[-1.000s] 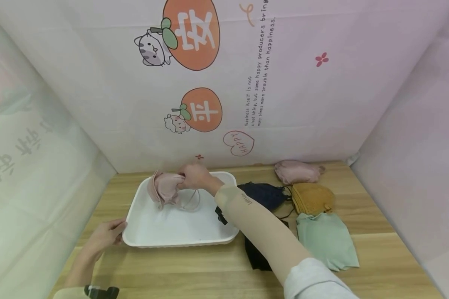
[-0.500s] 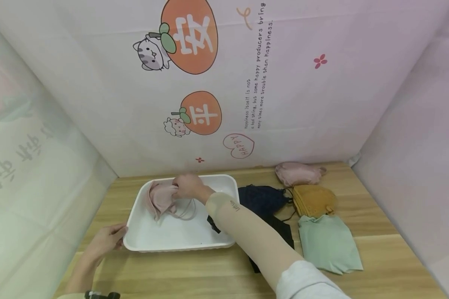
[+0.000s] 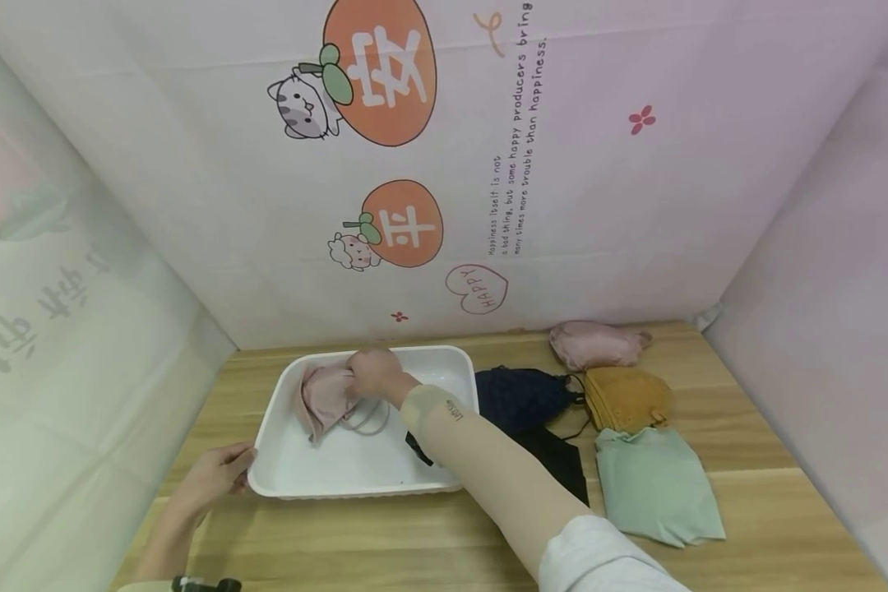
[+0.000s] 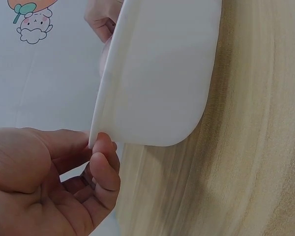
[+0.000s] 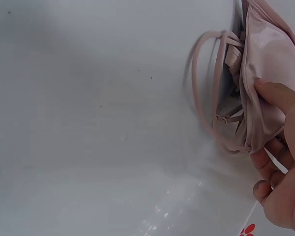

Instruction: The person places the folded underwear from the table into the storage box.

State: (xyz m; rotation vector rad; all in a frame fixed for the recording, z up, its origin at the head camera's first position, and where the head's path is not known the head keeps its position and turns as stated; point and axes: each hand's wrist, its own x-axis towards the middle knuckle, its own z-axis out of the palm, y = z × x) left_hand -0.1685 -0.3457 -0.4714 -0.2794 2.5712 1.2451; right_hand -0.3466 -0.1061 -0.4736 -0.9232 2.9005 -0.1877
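Garment (image 3: 324, 403), pink and satiny, lies just left of my right hand (image 3: 373, 370), which pinches its edge, thumb on top and fingers beneath; its thin straps (image 5: 194, 81) loop across the tray floor on my side of that hand. My left hand (image 3: 218, 475) is clamped on the near left corner of the white tray (image 3: 340, 470). Well right of my right hand lie a navy pouch (image 3: 521, 396), mustard bundle (image 3: 629, 399), green cloth (image 3: 662, 487) and pink bundle (image 3: 595, 344); my forearm (image 3: 488, 464) partly hides black cloth (image 3: 565, 467).
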